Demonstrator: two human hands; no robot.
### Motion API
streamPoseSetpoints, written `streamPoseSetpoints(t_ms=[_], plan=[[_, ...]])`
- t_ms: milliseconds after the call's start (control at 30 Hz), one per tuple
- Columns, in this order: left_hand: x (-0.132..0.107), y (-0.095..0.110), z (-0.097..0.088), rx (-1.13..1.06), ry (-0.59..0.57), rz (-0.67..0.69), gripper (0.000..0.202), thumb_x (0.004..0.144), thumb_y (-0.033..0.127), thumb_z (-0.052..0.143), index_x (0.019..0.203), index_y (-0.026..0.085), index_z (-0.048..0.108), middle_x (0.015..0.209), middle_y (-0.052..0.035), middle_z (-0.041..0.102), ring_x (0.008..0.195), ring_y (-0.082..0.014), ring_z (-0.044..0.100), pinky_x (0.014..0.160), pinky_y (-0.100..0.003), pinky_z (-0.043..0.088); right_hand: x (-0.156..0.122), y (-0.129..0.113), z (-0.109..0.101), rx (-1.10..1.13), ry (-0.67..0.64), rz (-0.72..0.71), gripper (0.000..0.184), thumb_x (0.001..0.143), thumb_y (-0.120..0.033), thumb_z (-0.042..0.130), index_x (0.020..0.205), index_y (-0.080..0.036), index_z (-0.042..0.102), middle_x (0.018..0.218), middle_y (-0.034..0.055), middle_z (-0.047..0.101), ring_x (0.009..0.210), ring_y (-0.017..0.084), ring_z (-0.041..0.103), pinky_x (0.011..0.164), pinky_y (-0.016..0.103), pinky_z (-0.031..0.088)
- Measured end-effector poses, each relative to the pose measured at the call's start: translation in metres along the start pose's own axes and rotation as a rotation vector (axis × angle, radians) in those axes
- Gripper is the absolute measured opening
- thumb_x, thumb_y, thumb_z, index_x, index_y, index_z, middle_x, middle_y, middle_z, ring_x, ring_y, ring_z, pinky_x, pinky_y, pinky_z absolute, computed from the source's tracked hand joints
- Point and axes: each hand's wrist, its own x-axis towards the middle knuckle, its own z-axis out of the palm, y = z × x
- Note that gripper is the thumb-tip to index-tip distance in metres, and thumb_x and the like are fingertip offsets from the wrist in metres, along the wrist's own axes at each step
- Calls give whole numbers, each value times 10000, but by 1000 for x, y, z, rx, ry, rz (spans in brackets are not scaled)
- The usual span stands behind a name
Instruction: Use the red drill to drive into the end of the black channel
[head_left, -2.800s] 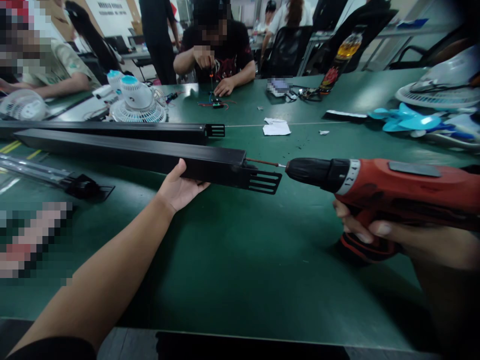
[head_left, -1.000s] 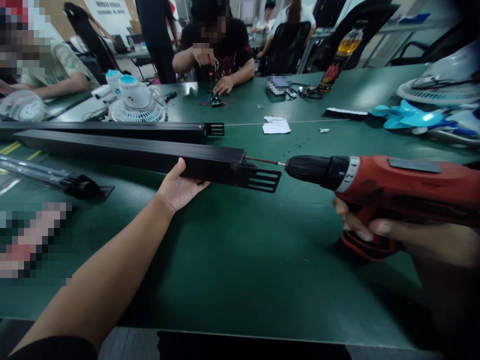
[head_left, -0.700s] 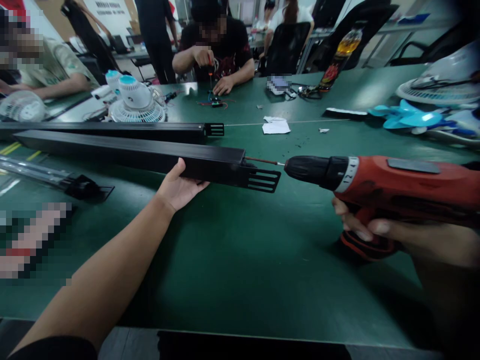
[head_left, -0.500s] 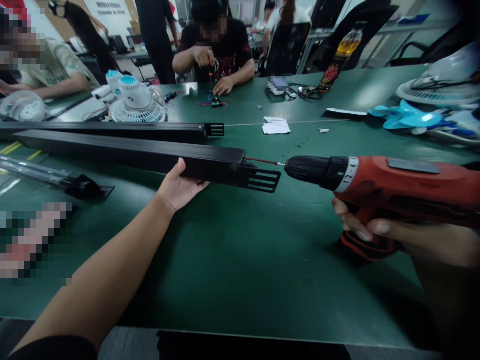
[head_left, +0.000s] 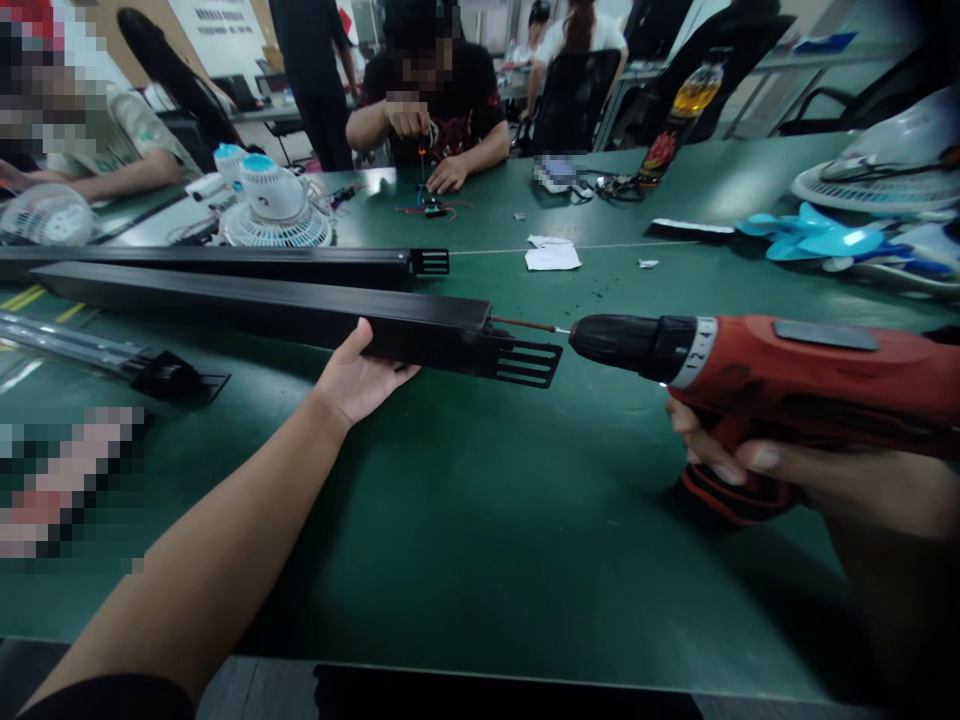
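My left hand (head_left: 364, 378) grips a long black rectangular housing (head_left: 300, 305) near its right end, with the thumb on the near face and the fingers underneath. A slotted bracket (head_left: 527, 363) sticks out from that end. My right hand (head_left: 720, 450) is wrapped round the handle of a red and black power drill (head_left: 780, 355), pointed left. Its long thin bit (head_left: 525, 323) reaches to the end of the housing, where the tip is hidden. Behind lies a second black housing (head_left: 300, 262) with a similar bracket.
White paper (head_left: 553, 253) and small scraps lie on the green table (head_left: 510, 560). White fan parts (head_left: 274, 205) stand at back left, blue fan blades (head_left: 817, 232) at right. A clear bar (head_left: 67, 340) lies at left. Across the table, a person (head_left: 427, 110) works with a screwdriver.
Both hands, the drill and the housing stay almost still. The view has shifted very slightly.
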Motion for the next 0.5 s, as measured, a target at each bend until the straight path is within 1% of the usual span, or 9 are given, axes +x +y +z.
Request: streamPoseSetpoints(t_ms=[100,233,400,500], plan=[[-2,-1,5,20,34,18,569,1048,691,918,1444,285,865,1478,-160,923,1680,-430,735,1388,-522,632,1,-1,1,-2,30,-14,387,624,-471,731,874,-183,665,499,13,575,346,140,493,234,241,376],[-3,-3,9,29,68,36,571,1034,679,937,1443,289,860,1494,-161,916,1693,-440,722,1385,-536,632,2,-5,3,10,8,-19,380,627,-468,729,863,-178,659,466,5,572,307,125,459,223,240,364],[-2,-3,7,14,48,26,554,1050,693,930,1418,283,864,1452,-160,927,1664,-429,745,1350,-528,662,2,-6,3,27,9,11,386,606,-475,740,844,-182,662,462,7,563,318,133,472,217,242,367],[-1,-3,6,-5,30,19,550,1062,682,926,1430,279,861,1442,-158,929,1653,-423,755,1350,-534,665,2,-5,3,11,44,34,414,570,-499,748,828,-185,671,466,6,554,331,138,474,221,248,369]])
